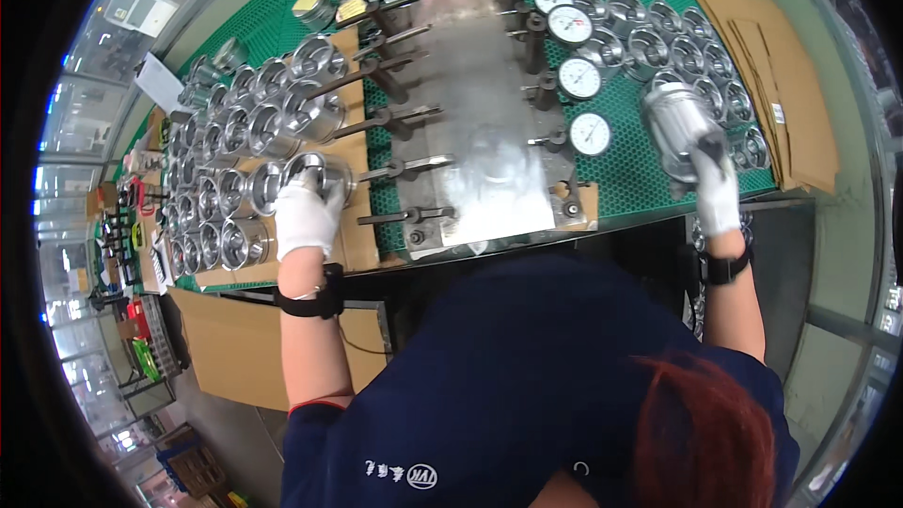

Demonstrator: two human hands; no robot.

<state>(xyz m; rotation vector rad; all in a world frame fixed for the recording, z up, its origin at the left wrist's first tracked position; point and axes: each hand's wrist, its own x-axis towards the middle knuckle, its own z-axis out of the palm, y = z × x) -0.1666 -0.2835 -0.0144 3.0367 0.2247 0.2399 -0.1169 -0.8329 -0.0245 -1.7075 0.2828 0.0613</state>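
Observation:
My left hand [307, 216], in a white glove, is at the near right corner of the left group of shiny metal pistons. Its fingers are closed on the rim of a piston [331, 169] that rests on cardboard. My right hand [717, 188], also gloved, grips the lower end of another piston [679, 122], held at a tilt above the right group. That piston and the hand are smeared by motion. Between my hands lies a flat steel plate [470, 113] with rod-like metal stops along both sides. Dial gauges [590, 134] stand along its right side.
Several rows of pistons [235, 136] fill the left side on cardboard [362, 235]. More pistons [649, 47] stand on the green mat [611, 188] at right. Folded cardboard sheets [771, 85] lie at the far right. Pistons with yellow labels [312, 6] stand at the back.

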